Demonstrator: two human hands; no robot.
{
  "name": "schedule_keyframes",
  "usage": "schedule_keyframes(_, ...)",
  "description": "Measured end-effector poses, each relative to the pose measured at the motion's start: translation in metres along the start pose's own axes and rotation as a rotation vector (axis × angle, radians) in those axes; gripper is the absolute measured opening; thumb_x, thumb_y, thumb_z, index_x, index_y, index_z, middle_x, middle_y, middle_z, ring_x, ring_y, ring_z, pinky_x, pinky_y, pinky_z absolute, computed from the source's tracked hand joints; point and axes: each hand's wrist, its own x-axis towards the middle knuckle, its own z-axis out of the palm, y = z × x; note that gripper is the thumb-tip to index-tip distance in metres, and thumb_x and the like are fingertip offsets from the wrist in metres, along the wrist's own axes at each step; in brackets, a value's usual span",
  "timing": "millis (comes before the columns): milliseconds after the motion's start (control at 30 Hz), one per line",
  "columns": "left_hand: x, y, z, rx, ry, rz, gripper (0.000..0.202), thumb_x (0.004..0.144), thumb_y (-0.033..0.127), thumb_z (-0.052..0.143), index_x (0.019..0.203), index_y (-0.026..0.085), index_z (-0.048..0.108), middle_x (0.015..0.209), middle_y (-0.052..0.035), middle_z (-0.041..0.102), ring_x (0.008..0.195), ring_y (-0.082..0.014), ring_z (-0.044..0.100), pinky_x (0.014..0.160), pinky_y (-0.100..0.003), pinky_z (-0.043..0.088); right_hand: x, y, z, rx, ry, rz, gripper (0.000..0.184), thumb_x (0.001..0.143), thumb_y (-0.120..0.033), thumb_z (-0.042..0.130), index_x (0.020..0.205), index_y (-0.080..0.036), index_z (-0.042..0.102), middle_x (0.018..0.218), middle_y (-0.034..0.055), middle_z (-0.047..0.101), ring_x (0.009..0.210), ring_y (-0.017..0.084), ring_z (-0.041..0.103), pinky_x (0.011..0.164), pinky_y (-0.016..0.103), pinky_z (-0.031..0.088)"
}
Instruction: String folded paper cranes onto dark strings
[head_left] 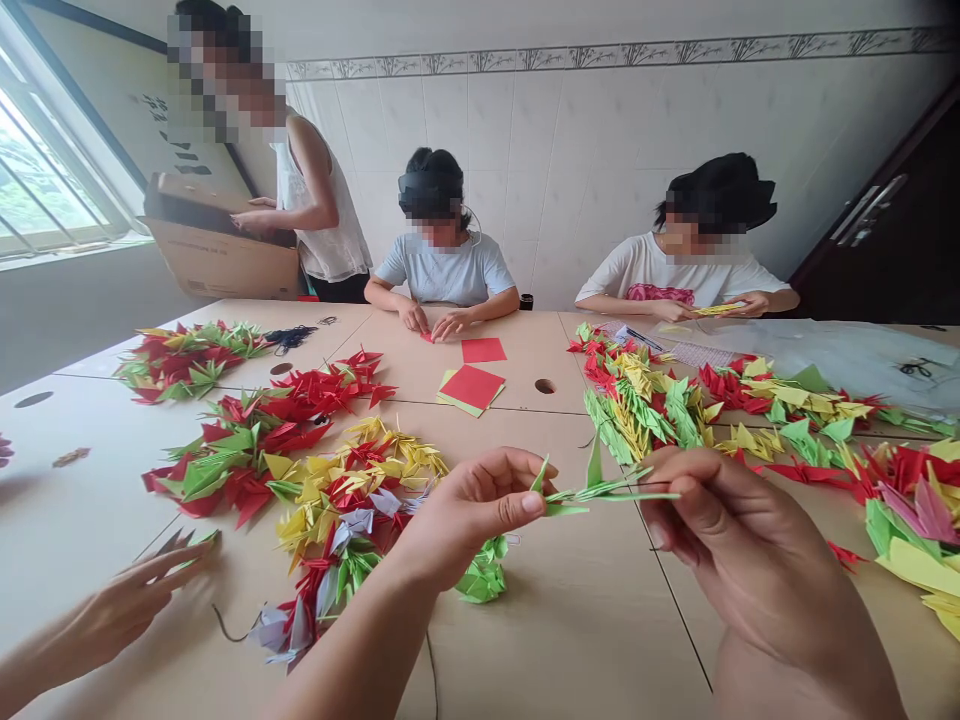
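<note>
The left hand (pixel 480 515) and right hand (pixel 754 535) are each closed to a pinch, with a green paper crane (pixel 592 490) held between them above the counter (pixel 570 630). The crane's long axis runs roughly level, left to right across the view. Its body sits just beyond the left thumb, and its slim tip reaches the right fingertips. The left hand is nearer the body; the right hand is nearer the tip. A dark thread (pixel 656 484) appears to pass at the right fingertips, though it is too thin to trace with confidence. A cluster of green cranes (pixel 484 572) lies below the left hand, and a mass of red, yellow and green cranes (pixel 660 415) lies ahead of the right hand.
</note>
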Motion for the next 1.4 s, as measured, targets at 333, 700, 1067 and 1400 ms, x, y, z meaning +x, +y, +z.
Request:
schedule_keyframes(333,0.010,-0.008,-0.013,0.115,-0.074,-0.215,0.032,0.066,0.029,0.085,0.092,0.016,0.071,0.089,-0.0056,0.069,0.079,-0.0144,0.063,0.071,-0.024,0.046,0.009,-0.020,-0.010,0.564,0.364,-0.042,0.024,0.055,-0.028,0.092,0.063,-0.027,0.069,0.070,-0.0071,0.069,0.034,0.001,0.033,0.029,0.019,0.028)
schedule_keyframes(700,0.010,-0.012,-0.014,0.392,-0.119,-0.036,0.048,0.071,0.034,0.082,0.114,0.023,0.065,0.123,-0.0082,0.060,0.122,-0.0249,0.050,0.106,-0.038,0.034,-0.001,-0.010,0.000,0.145,0.209,-0.030,0.013,0.079,-0.040,0.075,0.073,-0.029,0.073,0.090,0.0002,0.068,0.052,0.009,0.056,0.043,0.022,0.042)
schedule_keyframes(1067,-0.004,-0.002,0.007,0.085,-0.125,-0.012,0.037,0.075,0.026,0.079,0.108,0.022,0.062,0.097,-0.0032,0.064,0.090,-0.0153,0.059,0.077,-0.025,0.045,0.006,-0.005,0.029,-0.213,-0.127,-0.033,0.026,0.092,-0.037,0.059,0.071,-0.023,0.064,0.091,0.0001,0.062,0.067,0.010,0.053,0.058,0.021,0.044)
schedule_keyframes(1400,-0.001,-0.006,0.009,0.428,-0.008,0.029,0.025,0.080,0.037,0.073,0.093,0.018,0.062,0.094,-0.0061,0.071,0.088,-0.0181,0.061,0.078,-0.028,0.045,0.003,-0.005,0.026,0.173,-0.004,0.010,0.021,0.089,-0.040,0.063,0.075,-0.025,0.065,0.084,0.0021,0.071,0.045,0.008,0.050,0.040,0.021,0.038)
